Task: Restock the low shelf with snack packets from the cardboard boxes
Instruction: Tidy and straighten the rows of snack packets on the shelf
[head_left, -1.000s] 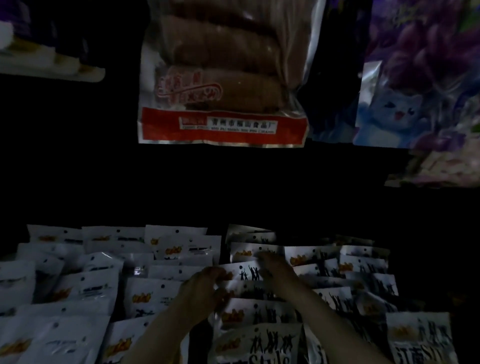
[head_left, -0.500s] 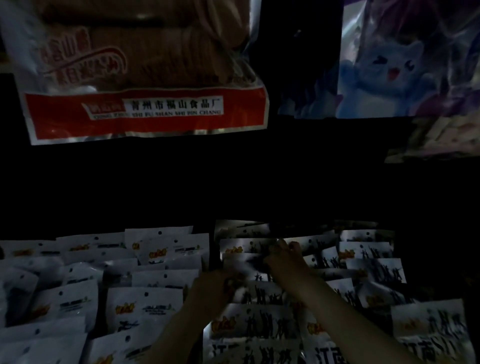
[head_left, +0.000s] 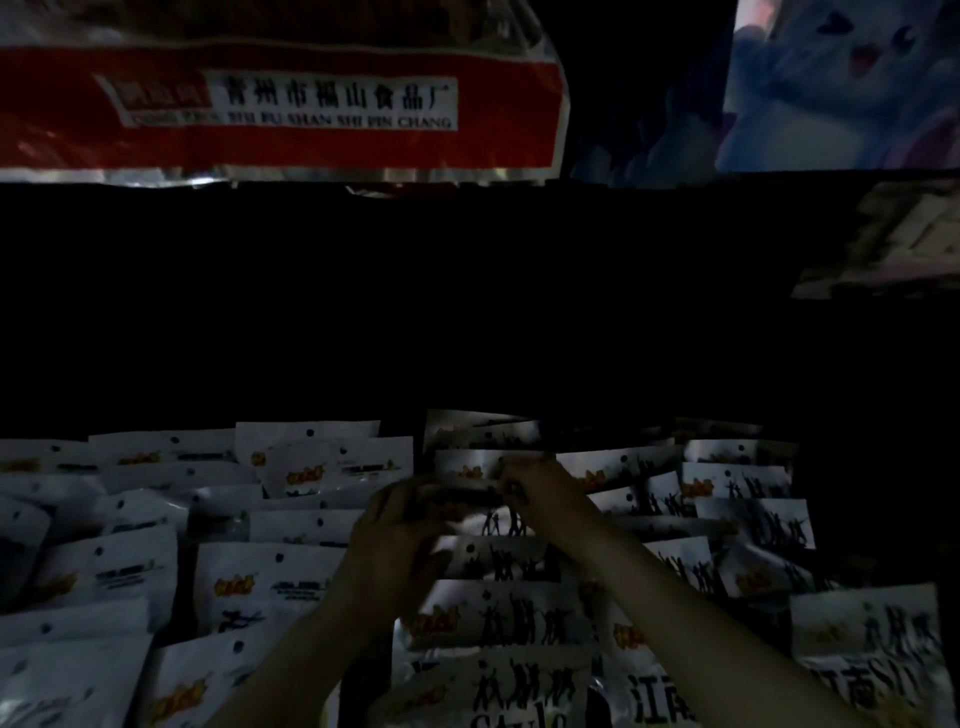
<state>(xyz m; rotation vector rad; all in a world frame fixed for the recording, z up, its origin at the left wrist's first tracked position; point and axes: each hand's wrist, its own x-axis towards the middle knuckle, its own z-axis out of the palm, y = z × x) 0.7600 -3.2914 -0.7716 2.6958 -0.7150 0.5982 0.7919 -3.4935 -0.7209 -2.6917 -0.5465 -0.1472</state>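
Left hand (head_left: 395, 540) risen to join right hand (head_left: 540, 499) on silver packet (head_left: 457, 499).

Dark gap above snack packets (head_left: 291, 587) open (red bag (head_left: 280, 104) overhead).

- Left forearm enters from the bottom edge, left of centre, bare, rising forward and slightly rightward.
- Left hand (head_left: 387, 530): back of hand toward the camera, fingers curled forward, tips directed at the right hand. Whether they pinch anything cannot be confirmed in the dim light.
- Right forearm enters from the bottom right corner, bare, angled up and leftward across the frame.
- Right hand (head_left: 540, 491): sits slightly further forward than the left, fingers bent and bunched at the tips, pointed left.
- The two sets of fingertips are close together, near touching; contact between them cannot be determined.
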